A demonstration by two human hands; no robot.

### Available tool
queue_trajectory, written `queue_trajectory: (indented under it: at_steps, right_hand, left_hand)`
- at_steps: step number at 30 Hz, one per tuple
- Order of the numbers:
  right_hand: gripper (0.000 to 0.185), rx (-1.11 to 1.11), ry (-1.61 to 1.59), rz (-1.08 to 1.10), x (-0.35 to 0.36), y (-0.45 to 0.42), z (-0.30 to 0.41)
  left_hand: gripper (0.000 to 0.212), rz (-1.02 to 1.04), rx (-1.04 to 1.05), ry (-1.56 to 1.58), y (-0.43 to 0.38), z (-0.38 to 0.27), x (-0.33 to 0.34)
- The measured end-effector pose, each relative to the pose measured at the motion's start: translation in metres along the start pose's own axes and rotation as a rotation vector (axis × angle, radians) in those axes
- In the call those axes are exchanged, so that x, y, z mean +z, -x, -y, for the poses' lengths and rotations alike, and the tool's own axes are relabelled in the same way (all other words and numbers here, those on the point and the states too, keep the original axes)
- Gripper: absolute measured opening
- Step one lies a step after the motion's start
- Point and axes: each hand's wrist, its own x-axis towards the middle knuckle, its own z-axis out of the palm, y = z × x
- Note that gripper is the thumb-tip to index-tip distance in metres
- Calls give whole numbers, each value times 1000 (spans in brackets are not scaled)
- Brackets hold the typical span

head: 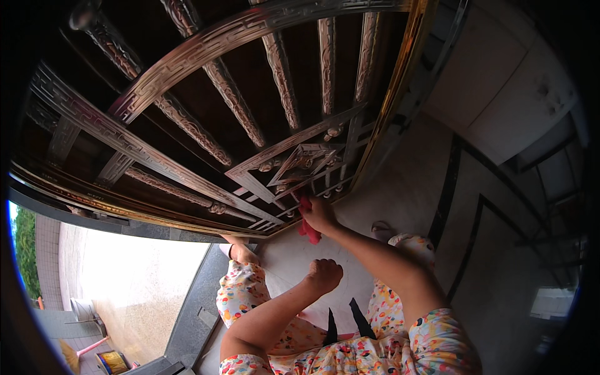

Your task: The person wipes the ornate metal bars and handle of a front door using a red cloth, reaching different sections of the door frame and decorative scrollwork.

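Note:
An ornate metal door (220, 89) with embossed bars and a gold-coloured edge fills the upper part of the head view. Near its lower end, my right hand (320, 214) grips a red cloth (309, 229) against or close to the metalwork; exact contact is hard to tell. My left hand (326, 274) is closed in a fist above the floor, between my knees, away from the door, and no object shows in it.
Grey floor (403, 187) with dark inlaid lines runs to the right, beside pale cabinet-like panels (492, 84). At left, a stone threshold (194, 293) borders bright paving outside, where a broom (72, 354), a white bucket (83, 309) and a yellow container (112, 362) stand.

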Motion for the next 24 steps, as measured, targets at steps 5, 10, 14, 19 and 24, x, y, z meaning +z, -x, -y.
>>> queue_trajectory:
  at_steps: [5, 10, 14, 19, 24]
  right_hand:
    - [18, 270, -106, 278, 10, 32, 15]
    - [26, -200, 37, -36, 7, 30, 36]
    - [32, -315, 205, -53, 18, 15, 26]
    - [26, -385, 281, -100, 31, 12, 13]
    - [22, -302, 163, 4, 18, 10, 32]
  left_hand:
    - [14, 139, -20, -14, -3, 3, 0]
    - [15, 44, -4, -7, 1, 1, -4]
    - [15, 39, -33, 31, 3, 0, -2]
    - [15, 48, -29, 37, 1, -1, -3]
    - [14, 30, -28, 10, 3, 0, 0]
